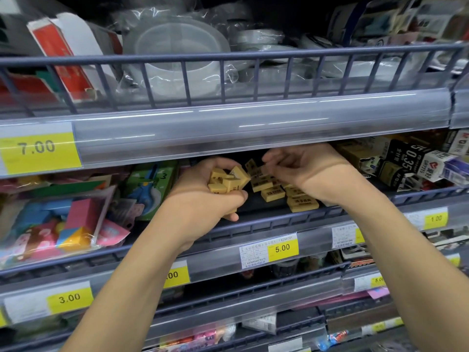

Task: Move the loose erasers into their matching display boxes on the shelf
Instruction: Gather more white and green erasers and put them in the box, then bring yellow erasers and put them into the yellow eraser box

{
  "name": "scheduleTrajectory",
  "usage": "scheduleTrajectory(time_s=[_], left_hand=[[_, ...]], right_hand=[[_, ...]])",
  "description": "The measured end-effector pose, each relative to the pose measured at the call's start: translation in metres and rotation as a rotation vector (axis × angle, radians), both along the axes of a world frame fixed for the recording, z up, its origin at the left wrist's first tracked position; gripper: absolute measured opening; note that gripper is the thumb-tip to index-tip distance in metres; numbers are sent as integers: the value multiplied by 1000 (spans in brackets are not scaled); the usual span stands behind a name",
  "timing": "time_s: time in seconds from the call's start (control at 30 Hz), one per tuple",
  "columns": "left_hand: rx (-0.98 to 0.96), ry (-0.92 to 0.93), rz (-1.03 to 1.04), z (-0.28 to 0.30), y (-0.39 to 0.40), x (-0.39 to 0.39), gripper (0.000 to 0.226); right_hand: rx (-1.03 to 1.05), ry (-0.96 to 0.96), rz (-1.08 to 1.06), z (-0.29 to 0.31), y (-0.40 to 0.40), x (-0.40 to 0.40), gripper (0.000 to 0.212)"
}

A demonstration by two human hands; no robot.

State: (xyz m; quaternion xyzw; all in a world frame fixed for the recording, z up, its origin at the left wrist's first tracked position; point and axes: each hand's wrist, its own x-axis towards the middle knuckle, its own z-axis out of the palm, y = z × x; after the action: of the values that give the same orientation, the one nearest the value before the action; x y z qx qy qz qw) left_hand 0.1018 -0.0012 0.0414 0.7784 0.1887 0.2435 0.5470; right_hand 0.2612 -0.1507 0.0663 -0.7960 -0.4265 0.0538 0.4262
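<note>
A clutch of small yellow erasers [229, 180] is held in the left hand [203, 191], the fingers curled round them from below; the blocks are jumbled, their long axes pointing in differing directions, several tilted up and to the right. More loose erasers [284, 190] are seen lying on the dark shelf floor [253, 201] just right of that hand, most flat with printed faces up and long axes running roughly left to right, the nearest one [302, 204] close against the low front rail [266, 223]. The right hand [304, 168] is held above this pile, fingers bent and drawn together; whether an eraser is pinched there cannot be told, as the fingertips are blurred. Overhead room is limited by the price strip [228, 128] of the upper shelf, directly above both hands. To the left the space is bounded by a green packet [152, 184]; to the right, by black-and-white cartons [406, 158]. A yellow 5.00 label [282, 248] is fixed below the rail.
</note>
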Motion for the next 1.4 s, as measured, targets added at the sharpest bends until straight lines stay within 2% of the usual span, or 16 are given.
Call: scheduleTrajectory(time_s=[0.07,0.13,0.17,0.27,0.4,0.63,0.7,0.77,0.9,1.03,1.2,1.27,1.4], left_hand=[[18,4,32,1,3,-4,40],[22,5,54,3,4,-7,40],[25,6,58,3,4,-8,39],[32,4,56,4,2,-11,39],[40,5,49,4,1,-14,39],[39,-19,42,4,2,-19,38],[39,-32,39,5,2,-22,37],[42,-57,28,6,1,-28,37],[41,-141,-33,8,-6,-47,35],[-42,-239,-149,2,-21,-67,35],[-162,-208,-320,-34,-41,-93,39],[-220,-130,-317,-56,-49,-101,40],[-380,78,-250,-123,-59,-110,36]], right_hand=[[-301,-291,-22,-1,1,8,20],[-529,-409,35,-4,5,11,40],[-578,-431,54,-7,8,11,47],[-624,-522,52,-12,17,8,56],[-656,-566,35,-11,23,4,50],[-638,-486,20,-9,27,1,37],[-556,-454,24,-7,25,-1,36],[-385,-373,14,-5,19,-5,33],[96,-17,21,-9,-6,-28,22],[399,256,140,-24,-43,-61,28],[465,529,156,-78,-91,-99,37],[437,621,86,-112,-106,-114,42],[368,856,-136,-196,-128,-148,33]])
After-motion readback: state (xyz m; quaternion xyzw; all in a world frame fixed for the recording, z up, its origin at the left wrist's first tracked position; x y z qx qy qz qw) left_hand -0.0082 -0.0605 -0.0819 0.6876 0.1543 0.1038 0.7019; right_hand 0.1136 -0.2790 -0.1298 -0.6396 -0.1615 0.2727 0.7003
